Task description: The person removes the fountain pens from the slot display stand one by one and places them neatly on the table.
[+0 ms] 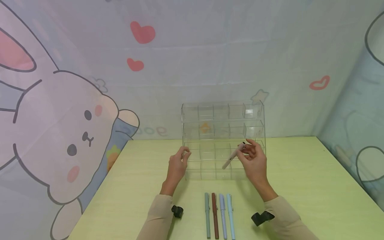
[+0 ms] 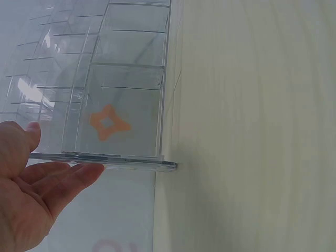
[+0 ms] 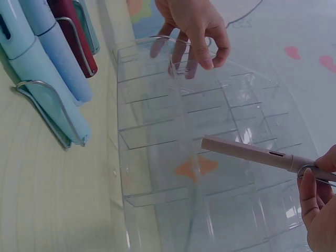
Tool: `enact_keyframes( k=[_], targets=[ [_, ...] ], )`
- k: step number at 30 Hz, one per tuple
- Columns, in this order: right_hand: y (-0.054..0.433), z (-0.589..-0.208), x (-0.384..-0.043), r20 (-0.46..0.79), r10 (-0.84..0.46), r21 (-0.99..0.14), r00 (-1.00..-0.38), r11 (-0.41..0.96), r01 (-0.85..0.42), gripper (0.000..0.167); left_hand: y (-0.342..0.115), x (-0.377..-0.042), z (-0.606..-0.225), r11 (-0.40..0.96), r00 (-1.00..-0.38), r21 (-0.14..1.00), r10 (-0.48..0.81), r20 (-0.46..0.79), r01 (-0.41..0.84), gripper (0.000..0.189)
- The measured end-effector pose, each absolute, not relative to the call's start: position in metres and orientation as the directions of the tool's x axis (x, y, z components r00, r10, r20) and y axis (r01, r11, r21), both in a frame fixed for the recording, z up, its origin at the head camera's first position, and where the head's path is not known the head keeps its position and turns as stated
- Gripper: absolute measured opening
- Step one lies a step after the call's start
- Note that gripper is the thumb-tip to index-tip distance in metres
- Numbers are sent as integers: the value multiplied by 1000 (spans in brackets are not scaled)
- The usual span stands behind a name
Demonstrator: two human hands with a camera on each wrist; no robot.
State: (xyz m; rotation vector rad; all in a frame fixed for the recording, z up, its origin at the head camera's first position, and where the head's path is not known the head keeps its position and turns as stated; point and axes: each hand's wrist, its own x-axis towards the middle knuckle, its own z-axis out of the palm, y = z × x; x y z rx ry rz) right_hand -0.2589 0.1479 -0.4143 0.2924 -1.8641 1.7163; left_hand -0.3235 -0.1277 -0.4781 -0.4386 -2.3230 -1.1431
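Note:
A clear acrylic rack (image 1: 222, 119) with tiers of small compartments stands on the table. My left hand (image 1: 177, 165) grips its left side panel; in the left wrist view the thumb is on one side of the panel (image 2: 100, 158) and the fingers on the other. My right hand (image 1: 255, 164) pinches a pale pink pen (image 1: 230, 159) near its clip end. Tilted, the pen (image 3: 247, 151) is held in front of the rack's lower compartments, its free end pointing down and left. Whether it touches the rack, I cannot tell.
Nearer to me on the yellow-green table (image 1: 135, 203), several pens lie side by side: green (image 1: 207, 215), dark red (image 1: 214, 216), lavender (image 1: 222, 215) and light blue (image 1: 230, 215). Behind the rack hangs a cloth (image 1: 210, 66) with cartoon prints.

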Motion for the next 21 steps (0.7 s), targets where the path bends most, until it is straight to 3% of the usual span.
enact_keyframes(
  k=[8, 21],
  targets=[
    [158, -422, -263, 623, 222, -782, -750, 171, -599, 44, -126, -322, -478, 609, -815, 625, 63, 576, 488, 15],
    [167, -412, -256, 666, 189, -746, -722, 156, -647, 38, -127, -323, -478, 591, -820, 645, 51, 570, 485, 12]
  ],
)
